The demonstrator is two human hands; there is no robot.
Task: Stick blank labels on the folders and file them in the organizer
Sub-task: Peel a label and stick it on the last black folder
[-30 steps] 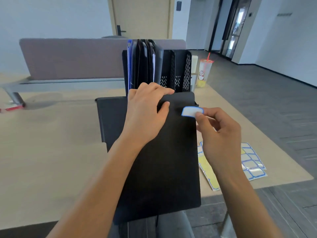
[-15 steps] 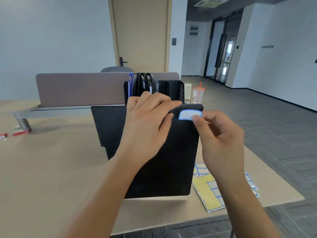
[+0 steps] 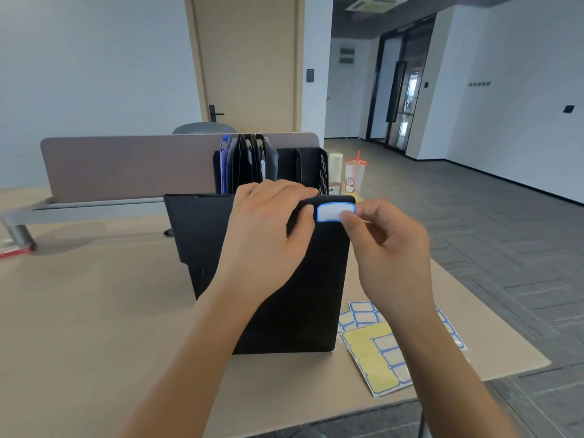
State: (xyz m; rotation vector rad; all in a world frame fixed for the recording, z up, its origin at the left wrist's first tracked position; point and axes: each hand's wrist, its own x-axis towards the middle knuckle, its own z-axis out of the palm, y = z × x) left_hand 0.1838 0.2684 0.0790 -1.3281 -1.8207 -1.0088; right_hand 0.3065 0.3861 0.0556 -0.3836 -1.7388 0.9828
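Note:
A black folder [image 3: 313, 289] stands tilted upright on the desk, its lower edge resting on the desktop. My left hand [image 3: 268, 235] grips its top edge, thumb on the front face. My right hand [image 3: 388, 248] pinches a blank white label with a blue border [image 3: 333, 212] against the folder's top right corner. Behind stands the black mesh organizer [image 3: 317, 172], with a blue folder and several dark folders [image 3: 243, 162] in its left slots. Another black folder [image 3: 192, 229] leans behind the one I hold.
Label sheets [image 3: 376, 346] with blue-bordered stickers and a yellow backing lie on the desk at the right, near its front edge. A drink cup with a red straw [image 3: 354, 175] and a white cylinder stand right of the organizer. A grey divider panel [image 3: 126, 165] runs along the back.
The folder has been raised from lying flat to nearly upright. My right hand brought the label up to the folder's top right corner, where it now lies against the cover.

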